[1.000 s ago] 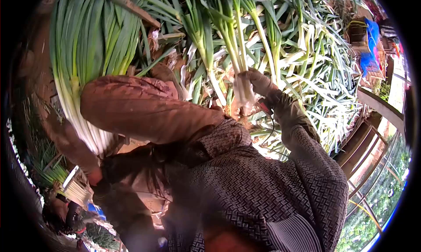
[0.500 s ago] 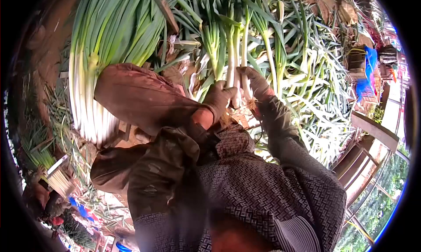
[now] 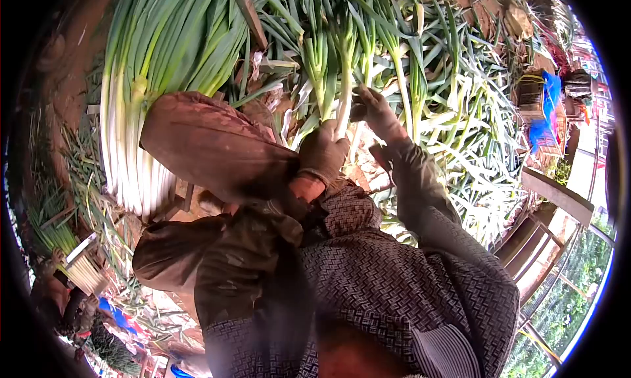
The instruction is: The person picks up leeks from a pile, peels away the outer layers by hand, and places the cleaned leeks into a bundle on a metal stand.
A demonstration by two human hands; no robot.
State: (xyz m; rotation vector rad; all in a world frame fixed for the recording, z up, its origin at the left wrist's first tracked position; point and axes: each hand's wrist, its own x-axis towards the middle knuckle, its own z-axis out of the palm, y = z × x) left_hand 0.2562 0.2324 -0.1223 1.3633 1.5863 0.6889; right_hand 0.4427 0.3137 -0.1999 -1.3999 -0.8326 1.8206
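Observation:
My left hand [image 3: 324, 156], in a dirty glove, is closed around the white lower stalk of a leek [image 3: 345, 92], whose green leaves point away from me. Just right of that stalk is my right hand [image 3: 380, 115], also gloved, its fingers partly bent and apart, with no stalk visible between them. More loose leeks [image 3: 401, 79] lie beyond and beside both hands. A large bundle of leeks [image 3: 141, 92] rests at the left, white ends toward me, past my bent knee [image 3: 204, 141].
Leaf trimmings [image 3: 473, 141] cover the ground at the right. A wooden bar [image 3: 248, 15] stands between the bundle and the loose leeks. Farther right are a crate with blue plastic [image 3: 552, 105] and a wooden frame [image 3: 559, 195]. Another person [image 3: 62, 299] is at the lower left.
My right hand has come off the stalks it was touching and moved slightly up and left. My left hand has shifted a little right and now grips one leek.

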